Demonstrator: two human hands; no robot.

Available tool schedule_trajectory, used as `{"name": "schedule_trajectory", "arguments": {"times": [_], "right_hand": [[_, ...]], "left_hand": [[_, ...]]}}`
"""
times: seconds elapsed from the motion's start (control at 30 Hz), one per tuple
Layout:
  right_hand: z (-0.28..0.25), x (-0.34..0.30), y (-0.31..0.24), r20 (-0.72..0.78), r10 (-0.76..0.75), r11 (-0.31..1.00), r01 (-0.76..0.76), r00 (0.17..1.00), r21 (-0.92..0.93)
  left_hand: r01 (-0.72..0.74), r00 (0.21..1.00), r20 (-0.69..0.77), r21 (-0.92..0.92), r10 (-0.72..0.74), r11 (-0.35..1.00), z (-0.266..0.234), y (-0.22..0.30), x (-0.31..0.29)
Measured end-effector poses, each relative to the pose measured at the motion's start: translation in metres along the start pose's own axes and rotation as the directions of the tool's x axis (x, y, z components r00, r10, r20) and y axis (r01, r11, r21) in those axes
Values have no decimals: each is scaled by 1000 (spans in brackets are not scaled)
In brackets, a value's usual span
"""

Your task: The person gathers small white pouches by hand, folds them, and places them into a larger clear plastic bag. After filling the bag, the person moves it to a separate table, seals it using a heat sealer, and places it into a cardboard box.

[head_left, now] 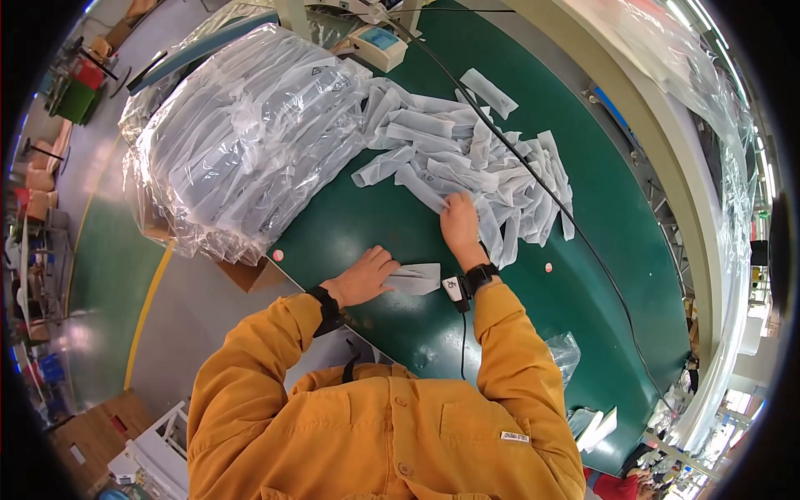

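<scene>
My left hand [364,277] is at the left end of a flat, frosted white plastic sleeve [418,279] near the table's front edge. Its fingers are bent over that end, and the grip beneath them is partly hidden. Farther forward and to the right, my right hand [460,223] is at the near edge of a loose pile of similar sleeves [467,150]. Its closed fingers pinch the end of one long sleeve [422,188], which slants away to the upper left. Just below the right wrist lies a small white device [452,289] with a black cable.
A big clear bag [242,142] packed with sleeves bulges over the table's left side. Behind stands a small box-shaped instrument with a blue screen [379,43]. A black cable [575,237] hangs across the pile and green table [583,333]. A beige frame post [667,133] rises right.
</scene>
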State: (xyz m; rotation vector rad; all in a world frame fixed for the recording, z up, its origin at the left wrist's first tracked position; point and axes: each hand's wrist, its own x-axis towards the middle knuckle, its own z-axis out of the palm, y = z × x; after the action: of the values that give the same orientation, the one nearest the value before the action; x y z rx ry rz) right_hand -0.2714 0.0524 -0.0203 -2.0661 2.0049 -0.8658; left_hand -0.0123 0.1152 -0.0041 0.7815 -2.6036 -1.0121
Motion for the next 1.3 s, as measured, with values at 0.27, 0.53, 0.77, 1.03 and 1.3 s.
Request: {"name": "schedule_trajectory", "arguments": {"times": [0.27, 0.53, 0.77, 1.03, 1.3], "right_hand": [[-45, -90, -39, 250, 32, 922, -126, 968, 367], [-88, -93, -31, 93, -62, 948, 30, 994, 318], [-73, -87, 34, -137, 265, 928, -291, 954, -233], [-94, -138, -8, 162, 516, 812, -540, 841, 222], [-99, -159, 2, 264, 100, 948, -173, 959, 269]], "left_hand": [[-136, 978, -107, 309, 176, 941, -46, 34, 14], [-216, 970, 139, 106, 201, 971, -10, 6, 18], [-280, 951, 170, 107, 260, 954, 11, 23, 30], [-395, 918, 122, 355, 376, 847, 8, 42, 34], [-323, 928, 244, 142, 283, 936, 0, 45, 52]]}}
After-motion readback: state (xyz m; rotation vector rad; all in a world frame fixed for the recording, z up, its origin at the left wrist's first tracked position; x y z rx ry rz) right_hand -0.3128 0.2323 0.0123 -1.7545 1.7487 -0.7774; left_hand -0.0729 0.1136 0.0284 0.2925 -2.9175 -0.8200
